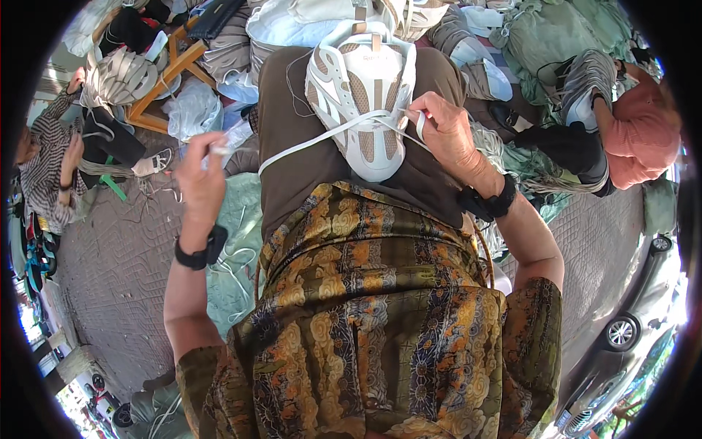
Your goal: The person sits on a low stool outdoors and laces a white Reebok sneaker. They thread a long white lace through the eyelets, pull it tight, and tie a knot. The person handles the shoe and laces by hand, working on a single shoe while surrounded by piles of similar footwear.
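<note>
A white and tan sneaker upper lies across my lap, toe toward me. A white shoelace crosses its front and runs left over my thigh to the edge of my trousers. My right hand is closed beside the shoe's right edge, pinching a white lace between thumb and fingers. Raised to the left of my knee, apart from the shoe, my left hand is blurred, its fingers pinched together. A small white bit shows at its fingertips; what it is cannot be made out.
Bundles of shoe uppers lie beyond my knees. A wooden stool and a white plastic bag are at the far left. People sit on both sides, one in a pink top. Green cloth lies by my left leg; a car is lower right.
</note>
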`<state>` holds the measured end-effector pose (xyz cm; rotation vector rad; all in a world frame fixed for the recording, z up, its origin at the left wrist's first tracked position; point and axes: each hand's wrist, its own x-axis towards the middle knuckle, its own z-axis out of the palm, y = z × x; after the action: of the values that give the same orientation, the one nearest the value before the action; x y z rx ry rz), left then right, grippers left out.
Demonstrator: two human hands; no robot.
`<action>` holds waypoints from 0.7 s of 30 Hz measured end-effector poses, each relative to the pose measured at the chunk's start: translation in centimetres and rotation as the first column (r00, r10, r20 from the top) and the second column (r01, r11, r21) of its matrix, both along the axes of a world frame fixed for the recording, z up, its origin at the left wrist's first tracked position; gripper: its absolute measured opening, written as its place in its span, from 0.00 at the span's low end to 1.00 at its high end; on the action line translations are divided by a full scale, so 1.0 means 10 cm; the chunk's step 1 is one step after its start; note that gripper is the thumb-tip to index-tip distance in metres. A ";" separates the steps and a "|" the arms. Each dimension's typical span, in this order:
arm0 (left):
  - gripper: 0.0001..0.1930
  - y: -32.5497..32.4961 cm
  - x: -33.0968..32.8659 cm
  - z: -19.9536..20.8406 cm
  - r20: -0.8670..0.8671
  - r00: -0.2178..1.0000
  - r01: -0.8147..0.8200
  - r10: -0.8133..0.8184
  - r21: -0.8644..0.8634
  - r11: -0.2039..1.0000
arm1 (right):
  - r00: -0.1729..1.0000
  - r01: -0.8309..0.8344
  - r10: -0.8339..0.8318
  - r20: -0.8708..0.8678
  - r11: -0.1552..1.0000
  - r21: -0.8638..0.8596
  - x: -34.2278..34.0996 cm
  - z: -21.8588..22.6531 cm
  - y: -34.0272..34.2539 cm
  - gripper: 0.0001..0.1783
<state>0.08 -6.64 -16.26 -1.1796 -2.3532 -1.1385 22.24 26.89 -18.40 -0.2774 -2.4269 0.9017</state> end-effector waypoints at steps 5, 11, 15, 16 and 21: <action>0.05 0.72 0.37 0.03 0.093 0.946 0.293 -0.309 0.159 0.943 | 0.999 -0.030 0.031 -0.006 0.996 0.086 0.03 0.03 -0.03 0.08; 0.04 1.05 0.54 -0.05 0.112 0.916 0.382 -0.386 0.057 0.923 | 1.000 -0.017 0.017 -0.001 0.989 0.149 -0.01 0.05 -0.04 0.06; 0.06 1.18 0.53 -0.10 0.069 0.929 0.356 -0.364 0.105 0.929 | 0.998 0.015 -0.023 0.062 0.992 0.126 -0.03 0.09 -0.08 0.07; 0.06 1.19 0.53 -0.11 0.091 0.928 0.351 -0.361 0.111 0.930 | 0.996 0.028 -0.037 0.076 0.993 0.113 -0.04 0.10 -0.08 0.07; 0.08 1.23 0.58 -0.11 0.110 0.915 0.369 -0.388 0.158 0.916 | 0.988 -0.031 0.001 0.156 0.981 0.191 -0.10 0.23 -0.06 0.05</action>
<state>5.89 5.71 -17.37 -1.6020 -2.1539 -1.5229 21.23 26.30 -16.10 -0.2654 -2.6409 0.6661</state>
